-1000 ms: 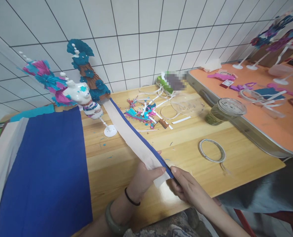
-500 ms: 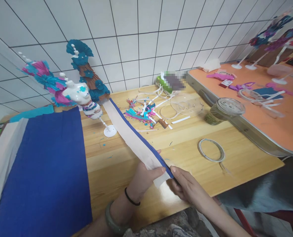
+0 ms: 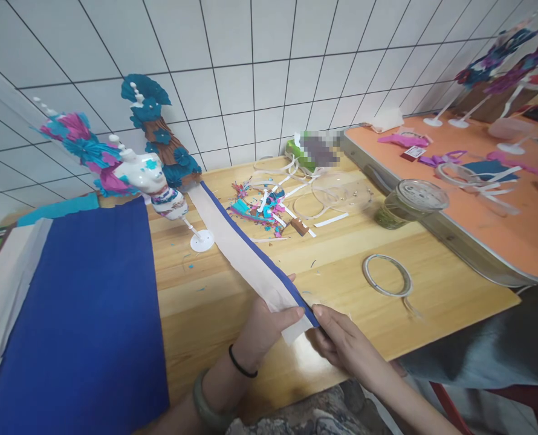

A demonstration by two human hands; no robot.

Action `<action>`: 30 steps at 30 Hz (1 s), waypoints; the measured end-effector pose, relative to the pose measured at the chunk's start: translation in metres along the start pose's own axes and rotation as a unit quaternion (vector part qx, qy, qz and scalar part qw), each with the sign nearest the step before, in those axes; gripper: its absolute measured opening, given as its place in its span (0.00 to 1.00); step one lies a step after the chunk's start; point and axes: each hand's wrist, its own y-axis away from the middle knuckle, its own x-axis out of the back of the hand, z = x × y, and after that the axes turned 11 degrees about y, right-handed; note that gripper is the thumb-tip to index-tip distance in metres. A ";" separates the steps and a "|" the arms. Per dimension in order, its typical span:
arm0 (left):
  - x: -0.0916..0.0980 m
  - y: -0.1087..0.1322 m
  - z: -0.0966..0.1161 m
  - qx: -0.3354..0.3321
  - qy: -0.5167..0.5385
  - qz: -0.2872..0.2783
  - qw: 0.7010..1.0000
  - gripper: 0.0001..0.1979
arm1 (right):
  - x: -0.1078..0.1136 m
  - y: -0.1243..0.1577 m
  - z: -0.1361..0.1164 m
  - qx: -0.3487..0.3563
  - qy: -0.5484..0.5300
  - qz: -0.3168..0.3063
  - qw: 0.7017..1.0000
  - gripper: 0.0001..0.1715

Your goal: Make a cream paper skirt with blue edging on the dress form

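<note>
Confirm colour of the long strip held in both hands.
The long paper strip is pale beige with a dark blue edge; head view.

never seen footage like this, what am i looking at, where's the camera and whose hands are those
There is no machine here: a person works with bare hands, and the one camera sits on their head, looking forward and down. The left hand and right hand both pinch the near end of a long pale strip with a blue edge, which runs away across the wooden table. On the table lie a big blue sheet, a small decorated figure on a stand, a pile of coloured scraps, a thin white ring and a lidded jar.
</note>
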 end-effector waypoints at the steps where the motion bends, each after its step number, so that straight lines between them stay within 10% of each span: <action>1: 0.000 0.000 0.000 0.000 0.006 0.000 1.000 0.33 | 0.000 0.001 -0.001 0.001 -0.001 0.002 1.000 0.29; 12: 0.002 -0.001 -0.002 0.002 0.049 0.002 0.999 0.31 | 0.008 0.004 0.019 0.007 -0.055 -0.001 0.998 0.26; 30: -0.005 -0.002 0.009 -0.004 0.104 0.056 0.993 0.23 | 0.004 0.011 -0.004 0.053 0.179 0.103 0.977 0.18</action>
